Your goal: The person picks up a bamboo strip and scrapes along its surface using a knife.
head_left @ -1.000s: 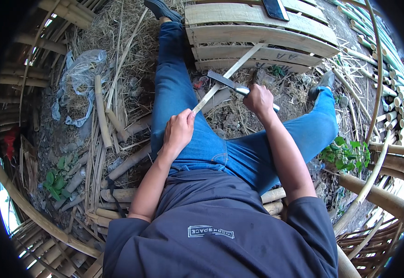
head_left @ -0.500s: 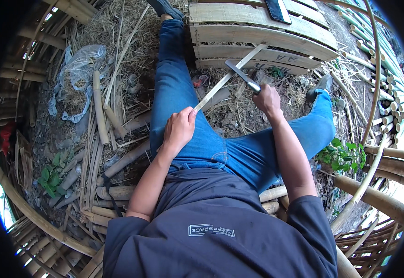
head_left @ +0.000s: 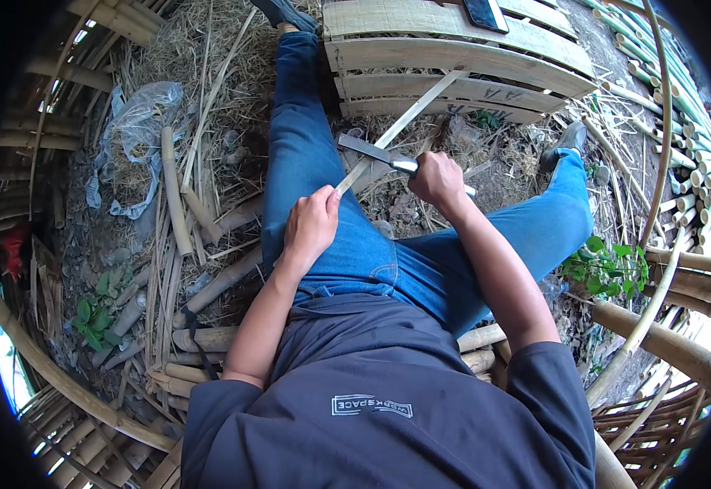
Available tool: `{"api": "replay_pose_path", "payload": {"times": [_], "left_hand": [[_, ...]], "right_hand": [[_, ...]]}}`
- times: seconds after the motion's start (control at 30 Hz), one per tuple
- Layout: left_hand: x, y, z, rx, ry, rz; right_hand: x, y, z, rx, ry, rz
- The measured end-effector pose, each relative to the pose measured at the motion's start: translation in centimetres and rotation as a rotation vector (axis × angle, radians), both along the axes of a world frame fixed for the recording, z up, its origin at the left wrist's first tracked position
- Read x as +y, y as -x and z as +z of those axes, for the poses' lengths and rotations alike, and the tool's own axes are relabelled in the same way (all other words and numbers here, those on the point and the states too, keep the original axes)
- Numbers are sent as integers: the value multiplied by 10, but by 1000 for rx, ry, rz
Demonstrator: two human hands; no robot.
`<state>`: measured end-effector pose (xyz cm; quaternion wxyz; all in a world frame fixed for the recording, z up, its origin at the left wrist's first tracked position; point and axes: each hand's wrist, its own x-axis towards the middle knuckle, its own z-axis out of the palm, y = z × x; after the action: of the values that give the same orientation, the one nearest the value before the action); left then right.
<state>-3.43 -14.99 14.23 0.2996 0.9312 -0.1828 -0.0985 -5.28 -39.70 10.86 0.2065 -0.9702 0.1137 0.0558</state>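
Note:
My left hand rests over my left thigh, fingers closed on the near end of a long, pale bamboo strip. The strip slants up and to the right, its far end against the side of a wooden slatted crate. In my right hand is a knife with a broad, dark blade and a shiny collar; my fingers wrap its handle. The blade lies across the strip, a short way beyond my left fingers. Whether its edge bites into the strip I cannot tell.
A phone lies on the crate. Cut bamboo poles are piled at the far right. Left of my leg are a clear plastic bag, bamboo offcuts and dry straw. A leafy plant grows beside my right knee.
My right hand has drawn the knife toward me and leftward along the strip, bringing the blade closer to my left hand. My left hand has shifted only slightly.

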Motion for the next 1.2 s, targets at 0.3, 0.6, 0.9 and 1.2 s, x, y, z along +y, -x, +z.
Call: {"api": "replay_pose_path", "payload": {"times": [0.3, 0.6, 0.9, 1.2], "left_hand": [[-1, 0, 2, 7, -3, -5], [0, -2, -1, -9, 16, -13], [0, -2, 2, 21, 15, -11], [-2, -2, 6, 43, 6, -3]], "right_hand": [[-56, 0, -16, -34, 39, -290], [-22, 8, 0, -118, -15, -116], [11, 4, 7, -55, 30, 76], [-37, -4, 3, 34, 75, -206]]}}
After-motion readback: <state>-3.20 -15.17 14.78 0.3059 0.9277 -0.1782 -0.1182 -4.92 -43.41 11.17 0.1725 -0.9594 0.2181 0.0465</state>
